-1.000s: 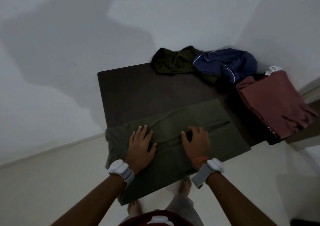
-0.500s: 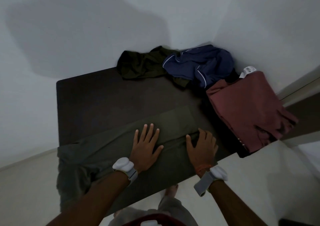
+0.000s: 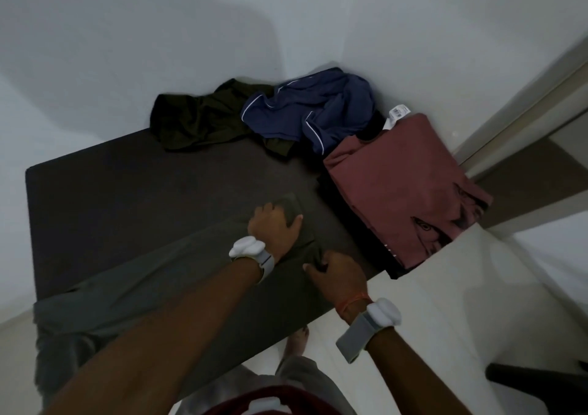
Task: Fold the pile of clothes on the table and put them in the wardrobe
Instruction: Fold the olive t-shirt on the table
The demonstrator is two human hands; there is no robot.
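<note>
A: What changed? Quick.
B: A second ago both palms lay flat mid-cloth. Now the left grip (image 3: 275,226) and the right grip (image 3: 337,271) have slid to the right-hand end of the olive garment (image 3: 143,281).
A: Open or closed?
B: Both are closed on the cloth. The left grip's fingers curl over the far corner with the thumb on top. The right grip pinches the near corner. It sits just nearer the person than the left grip, close to it but not touching.
A: Where's the garment?
B: It runs leftward from both grips across the counter (image 3: 127,191). The far end droops off the counter's left edge.
A: Meaning?
B: Smoothing looks done. My guess is this end gets lifted and carried left for the next fold. With that tail hanging off the edge, the cloth could drag sideways.
A: Rest of the pile?
B: Beyond the left grip, a dark green garment (image 3: 197,121) and a navy garment (image 3: 305,112) are still crumpled. Right of the right grip, a maroon garment (image 3: 397,185) looks folded and overlaps the counter's right edge. No wardrobe is in view, so it's early in the task.
</note>
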